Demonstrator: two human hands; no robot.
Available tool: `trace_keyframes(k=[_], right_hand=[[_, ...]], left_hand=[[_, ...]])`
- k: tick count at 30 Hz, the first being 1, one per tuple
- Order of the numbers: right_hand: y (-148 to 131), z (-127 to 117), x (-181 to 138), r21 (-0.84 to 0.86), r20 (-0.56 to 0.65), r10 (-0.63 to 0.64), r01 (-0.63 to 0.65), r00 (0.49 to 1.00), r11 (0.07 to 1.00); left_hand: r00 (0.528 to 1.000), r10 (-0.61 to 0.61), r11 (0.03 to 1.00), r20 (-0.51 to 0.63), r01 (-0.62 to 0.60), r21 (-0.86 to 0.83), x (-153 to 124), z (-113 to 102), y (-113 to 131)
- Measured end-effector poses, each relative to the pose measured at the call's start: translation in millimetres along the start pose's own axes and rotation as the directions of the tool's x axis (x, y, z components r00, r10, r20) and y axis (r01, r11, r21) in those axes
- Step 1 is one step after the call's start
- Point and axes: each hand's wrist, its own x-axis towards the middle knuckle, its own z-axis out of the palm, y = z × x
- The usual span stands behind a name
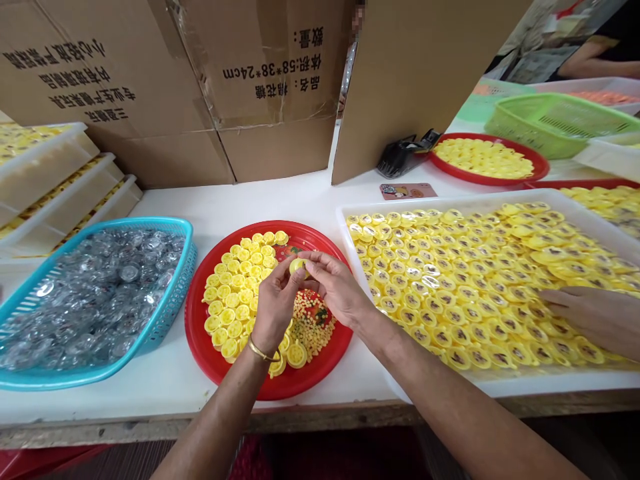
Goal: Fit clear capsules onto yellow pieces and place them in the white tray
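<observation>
Over a red round tray (210, 350), my left hand (274, 308) and my right hand (336, 285) meet on one small yellow round piece (299, 267), pinched between the fingertips of both. On the tray lie rows of yellow round pieces (235, 300) and a heap of tiny yellow and orange beads (314, 321). A gold bangle (262, 353) circles my left wrist.
A blue basket of clear plastic caps (95, 293) stands at the left. A large white tray of filled yellow pieces (480, 280) is at the right, with another person's hand (593, 313) resting in it. Cardboard boxes (200, 80) wall the back; stacked white trays (55, 180) sit far left.
</observation>
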Motion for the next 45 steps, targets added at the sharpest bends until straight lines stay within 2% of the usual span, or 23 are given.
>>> trace_keyframes(k=[4, 9, 16, 23, 29, 31, 33, 35, 36, 37, 40, 42, 45], right_hand=[[-1.0, -0.5, -0.4, -0.002, -0.024, -0.019, 0.019, 1.0, 1.0], [-3.2, -4.5, -3.4, 0.042, -0.007, 0.012, -0.011, 1.0, 0.999], [-0.3, -5.5, 0.7, 0.117, -0.058, 0.112, -0.104, 0.992, 0.988], [0.5, -7.7, 3.6, 0.166, -0.015, 0.182, -0.177, 0.983, 0.97], [-4.1, -7.0, -6.0, 0.052, -0.002, 0.082, -0.082, 0.997, 0.995], [-15.8, -14.4, -6.9, -0.03, -0.019, 0.027, -0.028, 0.999, 0.999], [-35.6, -32.4, -6.1, -0.129, -0.1, -0.052, 0.039, 0.994, 0.991], [-61.0, -61.1, -4.4, -0.246, -0.284, -0.162, 0.092, 0.945, 0.965], [-73.9, -78.2, -2.9, -0.318, -0.418, -0.227, 0.093, 0.88, 0.944], [-85.5, -96.1, -0.6, -0.357, -0.499, -0.273, 0.092, 0.823, 0.929], [-106.4, -144.2, 12.3, -0.429, -0.627, -0.338, 0.051, 0.702, 0.902], [-106.9, -164.5, 25.2, -0.46, -0.66, -0.337, -0.007, 0.672, 0.888], [-96.3, -177.3, 45.3, -0.491, -0.669, -0.304, -0.096, 0.678, 0.866]], left_hand=[[0.997, 0.053, 0.999, 0.059, -0.053, 0.006, 0.2, -0.4, 0.6], [0.99, 0.125, 0.984, 0.066, -0.132, 0.121, -1.6, -2.6, -1.3], [0.989, -0.058, 0.998, 0.138, 0.058, 0.005, -2.1, -5.8, 2.4], [0.992, -0.091, 0.995, 0.084, 0.088, 0.041, -6.7, -11.6, 8.2], [0.986, -0.159, 0.979, 0.049, 0.151, 0.136, -12.8, -19.1, 12.5], [0.981, -0.188, 0.97, 0.04, 0.179, 0.165, -15.0, -26.6, 13.9], [0.978, -0.206, 0.964, 0.037, 0.196, 0.182, -16.1, -36.3, 14.5], [0.975, -0.22, 0.96, 0.033, 0.211, 0.182, -17.0, -45.9, 13.9], [0.973, -0.229, 0.959, 0.03, 0.22, 0.176, -17.7, -49.9, 13.1], [0.97, -0.241, 0.958, 0.029, 0.232, 0.169, -18.5, -53.0, 11.9], [0.961, -0.276, 0.951, 0.03, 0.269, 0.153, -20.9, -55.5, 6.9], [0.955, -0.293, 0.946, 0.046, 0.283, 0.155, -22.4, -52.9, 4.0], [0.95, -0.302, 0.944, 0.075, 0.287, 0.164, -23.8, -48.4, 2.0]])
